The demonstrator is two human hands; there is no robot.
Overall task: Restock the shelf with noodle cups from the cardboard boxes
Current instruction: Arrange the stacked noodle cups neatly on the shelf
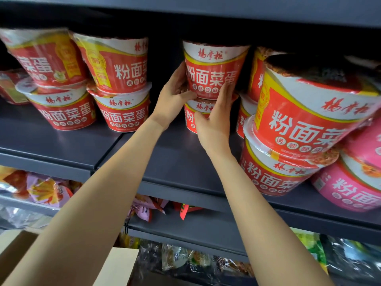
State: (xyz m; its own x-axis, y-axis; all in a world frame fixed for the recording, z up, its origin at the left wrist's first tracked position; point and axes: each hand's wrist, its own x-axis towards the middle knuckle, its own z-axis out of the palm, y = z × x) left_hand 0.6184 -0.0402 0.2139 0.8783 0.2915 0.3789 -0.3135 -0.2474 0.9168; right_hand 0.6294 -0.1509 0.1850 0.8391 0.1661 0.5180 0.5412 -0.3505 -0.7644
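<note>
Restocking in progress, seen from over the worker's arms. Both hands are on a red noodle cup that sits as the upper cup of a two-high stack toward the back of the dark shelf; it rests on the lid of a lower cup. The left hand cups the left wall, fingers curled round the side and thumb near the base; the right hand lies flat against the front and right of the wall, fingers spread and pointing up. Neither hand is closed tight: the cup is pressed lightly between two open palms (whether it has full weight on the lower lid yet cannot be told). Similar stacks stand to the left, and a nearer stack stands close on the right beside a pink cup. A cardboard box shows at the lower left, its contents out of view. Handling, as a judgement: the cup is probably light, with thin walls that would dent under a hard squeeze, and its film wrap looks glossy, so likely a little slippery. The tapered shape favours a hold low on opposite sides of the wall, with the lid left alone. A stack on a narrow base will likely tip if nudged, so the cup should be centred on the lid below before both palms let go.
</note>
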